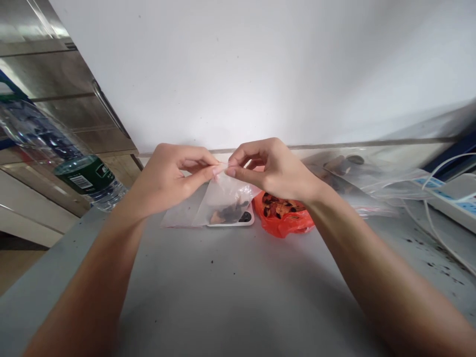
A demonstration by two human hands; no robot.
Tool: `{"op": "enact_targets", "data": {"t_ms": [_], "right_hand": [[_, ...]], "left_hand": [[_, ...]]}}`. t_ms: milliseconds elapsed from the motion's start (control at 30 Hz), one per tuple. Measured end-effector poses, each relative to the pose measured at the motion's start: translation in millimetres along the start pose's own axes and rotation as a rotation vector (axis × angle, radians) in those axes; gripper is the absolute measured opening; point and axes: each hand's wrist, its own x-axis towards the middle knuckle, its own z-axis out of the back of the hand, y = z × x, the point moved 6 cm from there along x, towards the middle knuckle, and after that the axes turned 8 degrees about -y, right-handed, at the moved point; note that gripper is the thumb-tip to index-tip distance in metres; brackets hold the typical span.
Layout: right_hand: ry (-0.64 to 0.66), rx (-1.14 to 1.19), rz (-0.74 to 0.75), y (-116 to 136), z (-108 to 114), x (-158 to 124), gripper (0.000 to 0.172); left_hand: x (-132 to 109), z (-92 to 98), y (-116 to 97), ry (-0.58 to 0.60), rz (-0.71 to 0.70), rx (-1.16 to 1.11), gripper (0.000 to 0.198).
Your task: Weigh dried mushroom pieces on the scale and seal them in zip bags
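Observation:
Both hands pinch the top edge of a small clear plastic bag above the grey table. My left hand grips the bag's rim between thumb and forefinger, and my right hand pinches the same rim right beside it. The bag holds a few dark and brown pieces at its bottom. It hangs over a small white tray. Just right of it lies an open orange plastic bag filled with dark and orange pieces.
A clear water bottle with a green label stands at the table's left edge. More clear bags lie at the back right, near a white power strip with white cables. A white wall rises behind the table.

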Motion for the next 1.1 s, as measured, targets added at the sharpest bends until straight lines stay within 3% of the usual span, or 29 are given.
{"op": "enact_targets", "data": {"t_ms": [267,400,733,1100], "right_hand": [[-0.015,-0.017,-0.018,-0.1,-0.7,-0.6,0.028],[-0.011,-0.017,-0.017,-4.3,0.9,0.1,0.023],[0.013,-0.011,-0.014,1.5,-2.8,-1.9,0.019],[0.046,-0.121,-0.032,2.0,1.1,-4.4,0.019]], "left_hand": [[0.3,1.9,0.7,-0.051,-0.037,-0.012,0.019],[1.5,5.6,4.0,-0.086,-0.015,-0.014,0.018],[1.1,-0.6,7.0,-0.008,-0.03,-0.072,0.02],[0.3,4.2,13.8,0.01,-0.001,0.054,0.026]]}}
